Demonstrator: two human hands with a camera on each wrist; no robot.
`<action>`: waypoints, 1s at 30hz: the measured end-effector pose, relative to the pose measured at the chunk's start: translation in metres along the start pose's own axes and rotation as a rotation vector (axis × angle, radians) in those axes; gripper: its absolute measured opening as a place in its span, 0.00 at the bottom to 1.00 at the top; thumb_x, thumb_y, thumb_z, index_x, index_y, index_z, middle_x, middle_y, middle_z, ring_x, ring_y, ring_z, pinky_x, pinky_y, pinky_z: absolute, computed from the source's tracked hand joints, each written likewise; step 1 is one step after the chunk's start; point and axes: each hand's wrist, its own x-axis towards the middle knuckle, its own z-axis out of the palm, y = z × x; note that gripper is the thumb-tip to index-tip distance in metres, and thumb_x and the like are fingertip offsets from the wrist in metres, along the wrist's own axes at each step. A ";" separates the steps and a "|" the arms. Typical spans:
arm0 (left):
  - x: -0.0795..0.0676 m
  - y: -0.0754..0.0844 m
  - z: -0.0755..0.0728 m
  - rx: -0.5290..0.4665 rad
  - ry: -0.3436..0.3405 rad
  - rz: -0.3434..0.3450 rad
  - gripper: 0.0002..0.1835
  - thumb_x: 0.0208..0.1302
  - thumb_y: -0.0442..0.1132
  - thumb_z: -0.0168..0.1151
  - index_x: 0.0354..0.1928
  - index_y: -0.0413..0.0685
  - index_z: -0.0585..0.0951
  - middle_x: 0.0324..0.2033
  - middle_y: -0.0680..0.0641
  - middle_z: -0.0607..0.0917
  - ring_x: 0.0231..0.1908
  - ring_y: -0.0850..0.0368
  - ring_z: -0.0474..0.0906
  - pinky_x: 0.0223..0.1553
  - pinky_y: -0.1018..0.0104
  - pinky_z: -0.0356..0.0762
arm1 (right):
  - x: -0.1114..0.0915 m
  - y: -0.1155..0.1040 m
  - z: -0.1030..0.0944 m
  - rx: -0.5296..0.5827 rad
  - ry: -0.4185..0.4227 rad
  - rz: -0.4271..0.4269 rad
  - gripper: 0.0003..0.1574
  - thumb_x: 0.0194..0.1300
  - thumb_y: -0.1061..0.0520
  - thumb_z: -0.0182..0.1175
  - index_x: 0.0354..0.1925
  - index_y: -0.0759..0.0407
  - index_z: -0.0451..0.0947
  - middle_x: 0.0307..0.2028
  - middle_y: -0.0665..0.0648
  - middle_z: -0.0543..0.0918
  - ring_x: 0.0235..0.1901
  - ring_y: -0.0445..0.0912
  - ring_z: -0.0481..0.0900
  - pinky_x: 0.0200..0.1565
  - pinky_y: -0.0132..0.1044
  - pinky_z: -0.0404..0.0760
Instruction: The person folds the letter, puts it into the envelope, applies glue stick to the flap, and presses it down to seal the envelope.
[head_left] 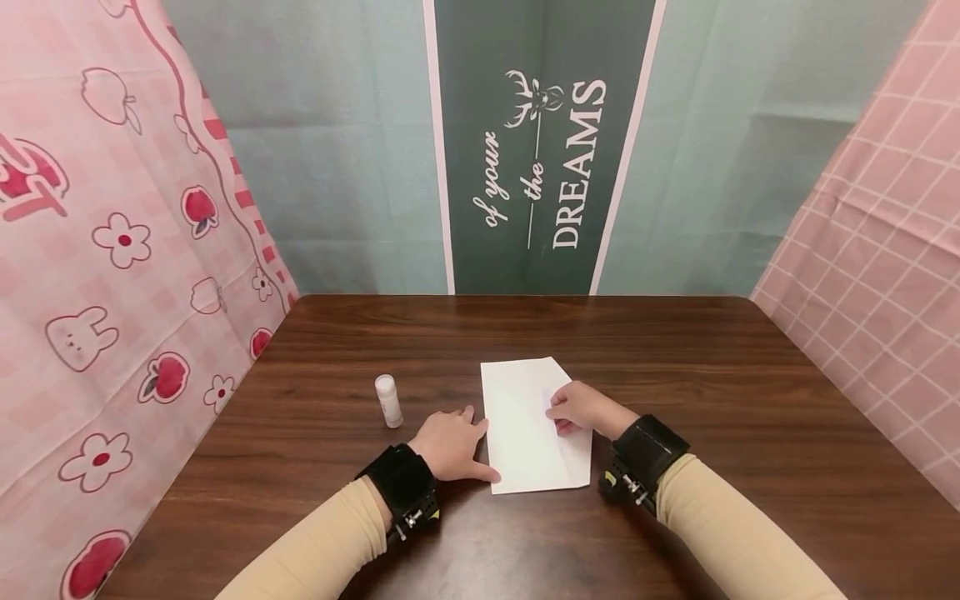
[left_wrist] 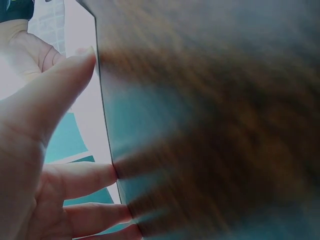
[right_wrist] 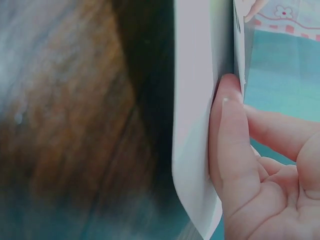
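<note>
A white paper envelope (head_left: 517, 429) lies on the table with its flap (head_left: 576, 454) opened out to the right. My right hand (head_left: 581, 408) pinches the edge of the envelope's mouth. In the right wrist view, fingers (right_wrist: 232, 145) reach into the gap beside the flap, and the thumb lies on the front panel's outer side. At the opposite edge rests my left hand (head_left: 450, 446), thumb and fingers spread. The left wrist view shows its thumb (left_wrist: 60, 90) and fingertips along that edge.
A small white tube (head_left: 388, 402), shaped like a glue stick, lies on the dark wooden table (head_left: 360, 333) left of the envelope. A green curtain (head_left: 337, 167) hangs behind the table, with pink patterned cloths (head_left: 150, 292) at the sides.
</note>
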 end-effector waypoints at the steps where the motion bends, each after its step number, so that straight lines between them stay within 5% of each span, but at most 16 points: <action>1: 0.000 0.000 0.000 0.000 0.000 -0.002 0.46 0.47 0.74 0.55 0.60 0.49 0.74 0.57 0.38 0.75 0.55 0.49 0.73 0.47 0.57 0.73 | 0.000 0.000 0.000 0.014 0.001 0.008 0.07 0.62 0.63 0.60 0.29 0.67 0.77 0.19 0.55 0.76 0.20 0.43 0.76 0.29 0.34 0.80; 18: 0.002 0.000 0.001 0.001 -0.006 -0.002 0.46 0.47 0.75 0.54 0.60 0.49 0.74 0.57 0.38 0.75 0.55 0.49 0.74 0.47 0.58 0.74 | 0.001 0.001 0.002 0.159 -0.034 -0.006 0.07 0.65 0.67 0.52 0.35 0.72 0.75 0.22 0.57 0.75 0.22 0.44 0.76 0.30 0.36 0.80; 30: 0.001 0.000 0.000 0.004 -0.009 -0.009 0.46 0.47 0.75 0.55 0.60 0.48 0.74 0.57 0.38 0.75 0.55 0.49 0.73 0.47 0.58 0.74 | 0.001 -0.001 0.002 0.148 -0.042 -0.005 0.08 0.66 0.67 0.51 0.34 0.71 0.75 0.22 0.57 0.75 0.22 0.44 0.75 0.30 0.35 0.80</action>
